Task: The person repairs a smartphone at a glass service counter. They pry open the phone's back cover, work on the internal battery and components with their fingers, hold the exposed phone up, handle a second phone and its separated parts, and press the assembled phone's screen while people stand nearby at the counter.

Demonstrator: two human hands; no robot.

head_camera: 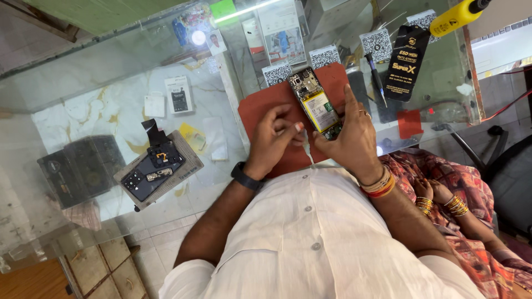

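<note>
On the glass tabletop (111, 66), seen from above, the far left holds a dark boxy device (77, 169) showing through the glass. Just right of it lies a removed phone back cover (152, 174) resting on a flat grey box, with a small black part standing at its far edge. Farther right, near the middle, a red work mat (260, 108) carries an opened phone (315, 102), its yellow-labelled battery and circuit board exposed. The left hand (275, 138), with a black watch at the wrist, is curled beside the phone's near end, its fingertips pinched together on something too small to make out. The right hand (352, 138), wearing a ring and thread bangles, cradles the phone's near end from the right, its forefinger stretched along the phone's edge. Right of the mat lie a small screwdriver (377, 77) and a black flat package (406, 61). At the near right, another person's hands with gold bangles (443, 202) rest on patterned cloth.
</note>
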